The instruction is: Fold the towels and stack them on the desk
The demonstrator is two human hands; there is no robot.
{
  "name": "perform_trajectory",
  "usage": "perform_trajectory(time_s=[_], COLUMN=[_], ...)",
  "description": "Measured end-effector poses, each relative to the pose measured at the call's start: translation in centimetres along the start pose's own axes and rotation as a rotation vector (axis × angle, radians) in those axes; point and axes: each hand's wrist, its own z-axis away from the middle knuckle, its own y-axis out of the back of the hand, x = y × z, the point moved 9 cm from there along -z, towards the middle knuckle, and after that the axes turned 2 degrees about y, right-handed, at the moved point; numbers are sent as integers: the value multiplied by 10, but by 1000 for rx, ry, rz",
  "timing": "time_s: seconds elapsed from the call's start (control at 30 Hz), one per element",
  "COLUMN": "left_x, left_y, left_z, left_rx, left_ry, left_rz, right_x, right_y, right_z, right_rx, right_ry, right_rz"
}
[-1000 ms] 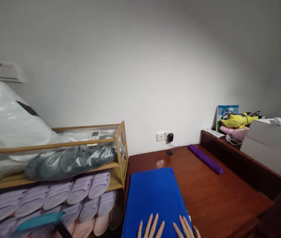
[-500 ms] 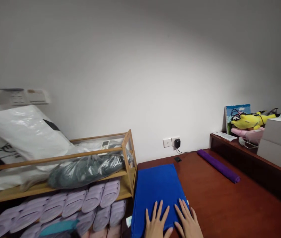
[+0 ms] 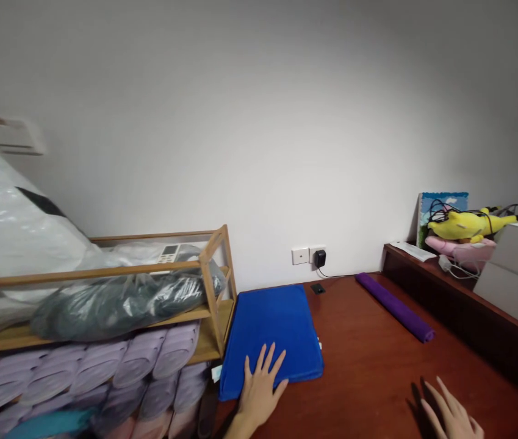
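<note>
Against the wall (image 3: pixel 249 152), your desk (image 3: pixel 354 366) bore the blue cloth (image 3: pixel 274 323) at six o'clock, shifted farther back; your left hand (image 3: pixel 259 390) lay splayed on it, your right hand (image 3: pixel 454 416), loosely spread and empty, off at four.

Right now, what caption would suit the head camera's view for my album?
Left hand on blue cloth, right hand above the red-brown tabletop, purple roll beyond.

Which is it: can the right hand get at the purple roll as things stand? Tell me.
Probably yes: the right hand appears open, and only tabletop shows between it and the purple roll.
</note>
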Motion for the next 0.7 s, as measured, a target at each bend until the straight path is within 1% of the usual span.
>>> perform_trajectory(time_s=[0.1, 0.17, 0.3, 0.4, 0.47, 0.57, 0.63, 0.7], left_x=[-2, -4, -6, -7, -8, -10, -10, -10], left_y=[-2, -5, -9, -10, -10, -12, -14, -14], left_z=[-2, -3, -7, -10, -10, -11, -12, -12], left_rx=[52, 79, 89, 84, 88, 80, 70, 77], left_ry=[-19, -29, -34, -29, -29, -39, -52, -50], left_rz=[-24, -33, -40, -34, -31, -33, -36, -42], right_x=[15, 20, 19, 18, 22, 32, 34, 32], right_y=[-1, -7, -19, -27, -34, -46, -47, -41], right_z=[-27, -51, -104, -135, -148, -157, -159, -159], right_rx=[47, 35, -29, -51, -77, -105, -85, -47], right_ry=[-71, -96, -86, -82, -112, -170, -158, -108], right_rz=[18, 26, 93, 166, 191, 201, 231, 295])
